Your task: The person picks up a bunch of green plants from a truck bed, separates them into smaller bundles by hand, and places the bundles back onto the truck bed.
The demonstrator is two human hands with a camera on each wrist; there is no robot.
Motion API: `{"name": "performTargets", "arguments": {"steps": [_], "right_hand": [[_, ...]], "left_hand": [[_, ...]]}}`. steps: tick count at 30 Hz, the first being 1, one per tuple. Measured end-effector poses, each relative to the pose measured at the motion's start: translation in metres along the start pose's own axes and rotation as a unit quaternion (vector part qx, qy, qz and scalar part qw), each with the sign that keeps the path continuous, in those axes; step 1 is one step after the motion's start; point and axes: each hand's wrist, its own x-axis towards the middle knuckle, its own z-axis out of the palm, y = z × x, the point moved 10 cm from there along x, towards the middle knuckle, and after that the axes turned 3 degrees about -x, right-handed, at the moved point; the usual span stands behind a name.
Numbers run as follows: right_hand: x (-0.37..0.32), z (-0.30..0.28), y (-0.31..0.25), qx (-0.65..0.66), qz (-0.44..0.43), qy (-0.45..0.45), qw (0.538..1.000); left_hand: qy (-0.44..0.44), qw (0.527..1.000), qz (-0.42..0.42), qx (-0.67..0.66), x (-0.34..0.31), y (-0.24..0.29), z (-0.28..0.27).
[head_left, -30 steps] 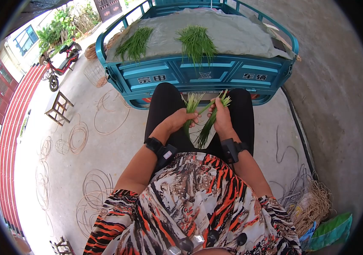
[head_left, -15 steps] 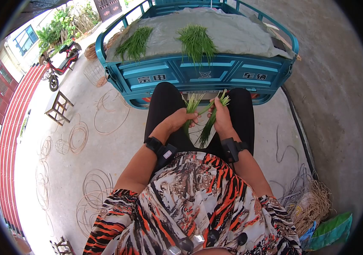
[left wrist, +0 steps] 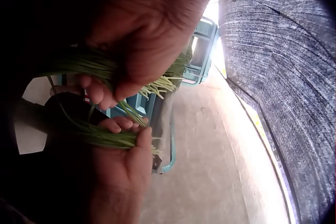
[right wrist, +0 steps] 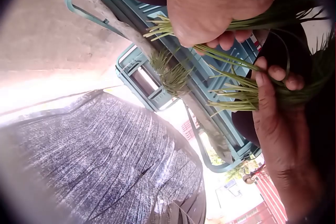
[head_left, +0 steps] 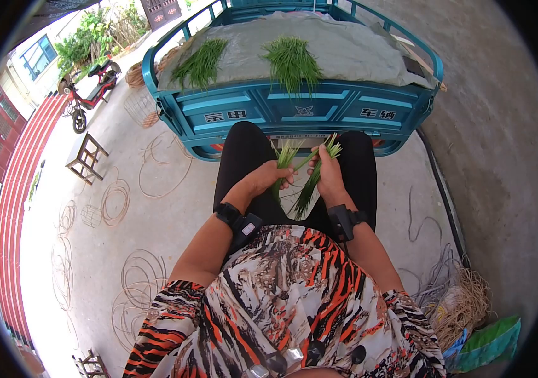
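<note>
In the head view my left hand (head_left: 266,177) grips a bunch of green chives (head_left: 288,153), pale cut ends pointing up and away from me. Beside it, my right hand (head_left: 328,175) holds a second bunch (head_left: 307,194), its dark leaf tips hanging down between the knees. A few stalks (left wrist: 131,111) run across the gap between both hands, pinched at the right fingers in the left wrist view. Seen from the right wrist, the left thumb (right wrist: 266,95) lies along its bunch, with the pale ends (right wrist: 236,98) sticking out past it.
Ahead stands a blue cargo tricycle (head_left: 303,113) with a grey sheet (head_left: 243,63) over its bed. Two chive piles (head_left: 201,65) (head_left: 291,63) lie on the sheet. Wire coils (head_left: 116,205), a wooden stool (head_left: 86,157) and a tangle of straw-coloured strands (head_left: 467,302) are on the ground.
</note>
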Motion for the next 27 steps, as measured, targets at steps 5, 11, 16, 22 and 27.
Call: {"name": "performTargets", "arguments": {"steps": [5,11,16,22,27], "right_hand": [[0.001,-0.002,0.002,-0.012,0.000,0.001,1.000],[0.001,-0.003,0.004,-0.003,0.006,0.008,1.000],[0.005,0.001,0.009,0.034,0.015,-0.018,0.999],[0.002,0.009,0.006,0.095,0.018,-0.038,0.995],[0.006,0.006,0.011,0.103,0.017,-0.050,0.993]], "left_hand": [[0.002,1.000,0.002,0.011,0.000,0.000,-0.001],[0.000,1.000,0.001,0.008,0.000,0.000,0.000],[-0.001,1.000,0.007,0.012,-0.002,0.003,0.002],[0.011,1.000,0.016,0.004,0.000,0.002,0.000],[0.014,1.000,0.010,0.007,-0.001,0.002,0.000]]}}
